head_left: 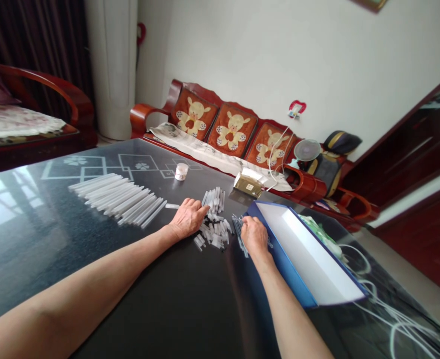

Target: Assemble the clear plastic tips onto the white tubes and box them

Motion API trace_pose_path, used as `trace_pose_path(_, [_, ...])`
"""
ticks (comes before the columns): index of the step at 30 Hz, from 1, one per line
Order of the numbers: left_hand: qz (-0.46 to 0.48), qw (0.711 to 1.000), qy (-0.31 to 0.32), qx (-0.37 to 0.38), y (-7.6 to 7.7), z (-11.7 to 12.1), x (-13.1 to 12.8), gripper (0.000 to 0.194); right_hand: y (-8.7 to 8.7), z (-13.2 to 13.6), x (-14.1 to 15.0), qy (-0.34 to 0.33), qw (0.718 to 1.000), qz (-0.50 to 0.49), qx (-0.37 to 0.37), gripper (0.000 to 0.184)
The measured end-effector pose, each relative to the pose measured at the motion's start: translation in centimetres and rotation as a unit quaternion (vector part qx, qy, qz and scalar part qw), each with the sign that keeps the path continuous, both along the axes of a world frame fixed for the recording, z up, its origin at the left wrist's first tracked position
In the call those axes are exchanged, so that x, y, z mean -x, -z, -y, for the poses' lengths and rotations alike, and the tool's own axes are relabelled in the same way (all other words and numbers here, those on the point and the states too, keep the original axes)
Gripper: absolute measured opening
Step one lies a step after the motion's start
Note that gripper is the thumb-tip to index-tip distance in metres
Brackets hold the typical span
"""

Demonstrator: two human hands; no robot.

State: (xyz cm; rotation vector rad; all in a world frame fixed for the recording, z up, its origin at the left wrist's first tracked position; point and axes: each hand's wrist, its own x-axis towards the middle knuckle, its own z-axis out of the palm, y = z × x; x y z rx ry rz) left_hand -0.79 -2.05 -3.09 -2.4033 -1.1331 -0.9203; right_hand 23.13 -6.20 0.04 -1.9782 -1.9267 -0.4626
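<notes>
My left hand (190, 218) is closed, its curled fingertips at the left edge of a heap of small whitish caps (217, 233). What those fingers hold is hidden. A short white piece (172, 206) shows just left of this hand; whether it is gripped or lying there I cannot tell. My right hand (255, 235) bends its fingers down over a bundle of thin grey pen refills (239, 234), beside the blue box. Its fingertips are mostly covered. Behind the caps lies a bunch of slim whitish pieces (215, 199). Long white pen barrels (118, 199) lie in a row at left.
An open blue box (292, 264) with a white inside stands right of my right hand. A small round tub (181, 171) and a tissue box (248, 183) are farther back. White cables (382, 304) and a green-white packet (319, 232) lie beyond the box.
</notes>
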Motion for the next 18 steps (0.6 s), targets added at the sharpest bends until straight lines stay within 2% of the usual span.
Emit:
trace_pose_path(4, [-0.01, 1.0, 0.019, 0.009, -0.1, 0.1, -0.1, 0.032, 0.5, 0.1, -1.2, 0.033, 0.999, 0.005, 0.013, 0.019])
trace_pose_path(8, [-0.009, 0.999, 0.028, 0.022, -0.1, 0.1, -0.1, 0.035, 1.2, 0.1, -0.8, 0.03, 0.999, -0.002, -0.032, 0.015])
trace_pose_path(11, [-0.013, 0.999, 0.042, 0.031, 0.0, 0.1, -0.2, 0.037, 1.4, -0.1, 0.5, -0.048, 0.992, -0.067, -0.091, 0.017])
trace_pose_path(14, [-0.014, 0.998, 0.057, 0.03, 0.0, 0.1, -0.3, 0.041, 1.3, -0.2, 2.7, -0.154, 0.965, -0.162, -0.139, 0.021])
trace_pose_path(18, [0.006, 0.996, 0.085, 0.022, 0.0, 0.2, -0.5, 0.047, 1.3, -0.1, 5.6, -0.216, 0.941, -0.213, -0.149, 0.026])
